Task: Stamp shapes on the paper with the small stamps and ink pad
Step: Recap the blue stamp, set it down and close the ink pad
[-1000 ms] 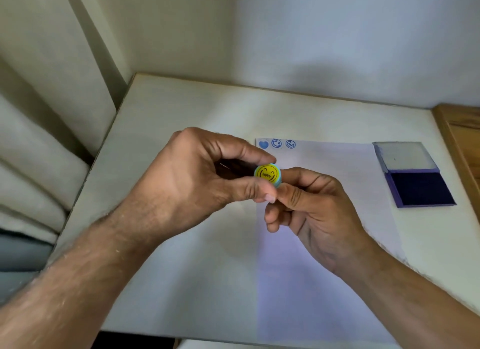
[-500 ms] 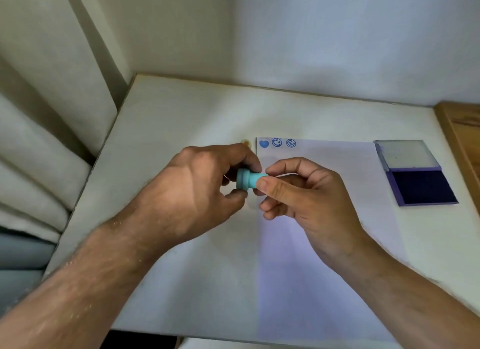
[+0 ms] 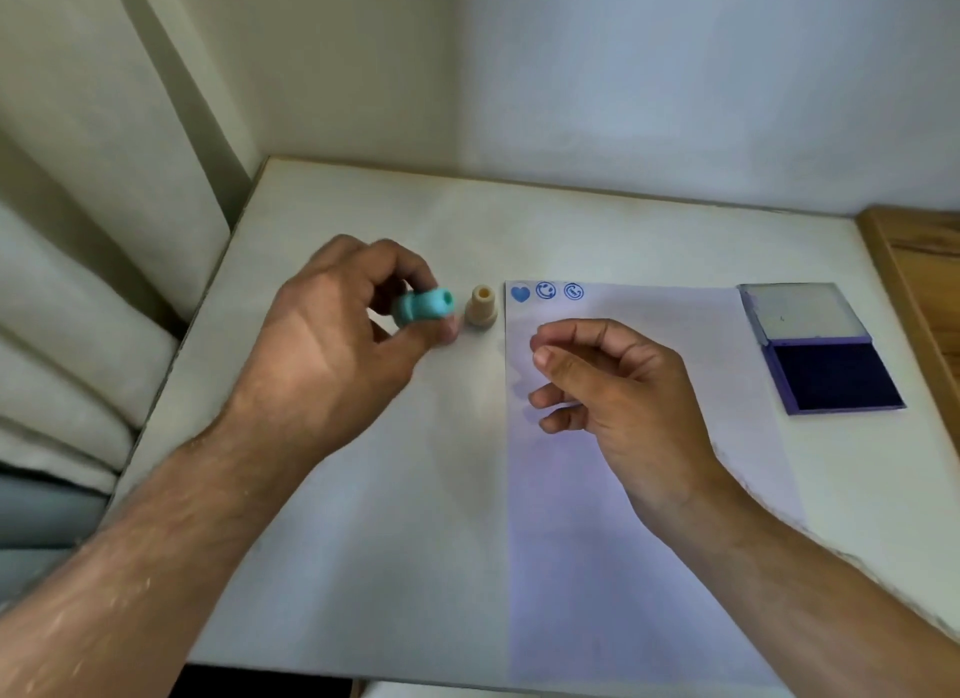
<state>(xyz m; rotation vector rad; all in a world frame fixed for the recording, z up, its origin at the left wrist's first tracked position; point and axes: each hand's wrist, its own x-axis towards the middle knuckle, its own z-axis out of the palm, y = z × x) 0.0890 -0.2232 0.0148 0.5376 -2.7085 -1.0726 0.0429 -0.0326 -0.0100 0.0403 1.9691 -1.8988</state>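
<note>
My left hand (image 3: 332,349) grips a small teal stamp (image 3: 423,307) on its side, left of the paper. A beige stamp (image 3: 481,307) stands upright on the table just beyond it, beside the paper's top left corner. The white paper (image 3: 613,541) carries a blue heart (image 3: 520,294) and two smiley prints (image 3: 559,291) along its top edge. My right hand (image 3: 618,385) hovers over the paper with fingers loosely curled and holds nothing. The open ink pad (image 3: 831,375), dark blue in a purple case, lies at the right.
The white table (image 3: 363,541) meets a wall at the back and curtains (image 3: 78,281) on the left. A wooden edge (image 3: 914,281) runs along the right side, close to the ink pad.
The two hands have parted: my right hand let go of the teal stamp and drew back right over the paper. My left hand carried the stamp left, uncovering the beige stamp.
</note>
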